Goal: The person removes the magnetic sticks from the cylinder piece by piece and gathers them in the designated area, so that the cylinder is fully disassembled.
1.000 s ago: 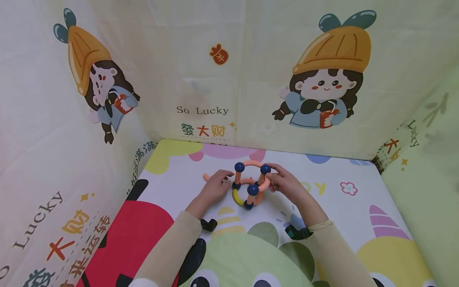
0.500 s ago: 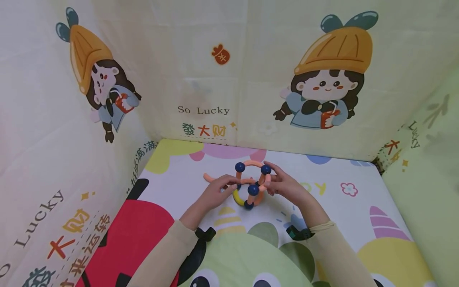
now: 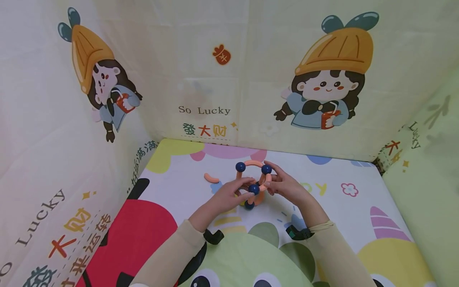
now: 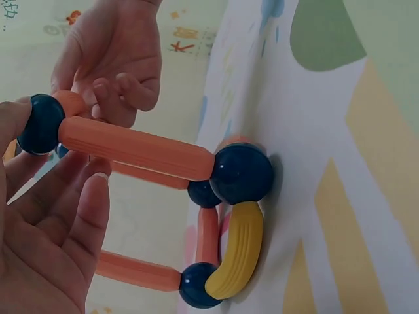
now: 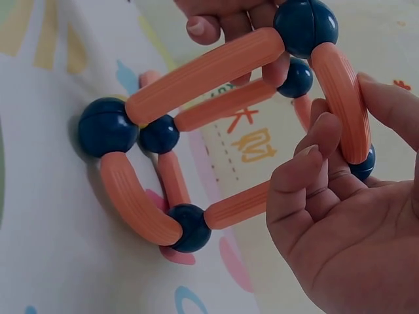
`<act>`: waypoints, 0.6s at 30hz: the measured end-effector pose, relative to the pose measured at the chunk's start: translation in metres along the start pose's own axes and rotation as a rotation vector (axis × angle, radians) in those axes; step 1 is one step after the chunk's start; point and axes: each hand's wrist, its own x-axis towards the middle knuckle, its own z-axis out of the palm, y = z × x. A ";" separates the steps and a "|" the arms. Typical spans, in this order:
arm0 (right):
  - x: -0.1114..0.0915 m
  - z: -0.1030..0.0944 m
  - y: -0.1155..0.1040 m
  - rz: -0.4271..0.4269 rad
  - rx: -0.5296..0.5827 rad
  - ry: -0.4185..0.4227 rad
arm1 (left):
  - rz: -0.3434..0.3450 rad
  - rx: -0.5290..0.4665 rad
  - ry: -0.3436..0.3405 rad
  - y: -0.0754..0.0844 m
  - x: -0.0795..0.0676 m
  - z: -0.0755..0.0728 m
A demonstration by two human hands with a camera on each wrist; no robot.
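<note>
Ball-and-rod frame (image 3: 254, 189) stands upright, straight rods (image 4: 137, 148) vertical.

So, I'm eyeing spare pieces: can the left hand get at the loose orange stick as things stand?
Probably yes: the loose stick lies left of the left hand, with nothing visible between them. But the hand seems to pinch a blue ball, so it would likely need to let go first.
</note>
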 end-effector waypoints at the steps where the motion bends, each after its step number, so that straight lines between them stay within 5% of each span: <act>1: 0.000 0.000 0.000 0.003 -0.002 0.004 | 0.000 0.000 0.001 0.000 0.000 0.001; 18: 0.001 0.000 -0.002 0.027 0.038 0.008 | 0.025 0.034 -0.014 0.007 0.000 0.001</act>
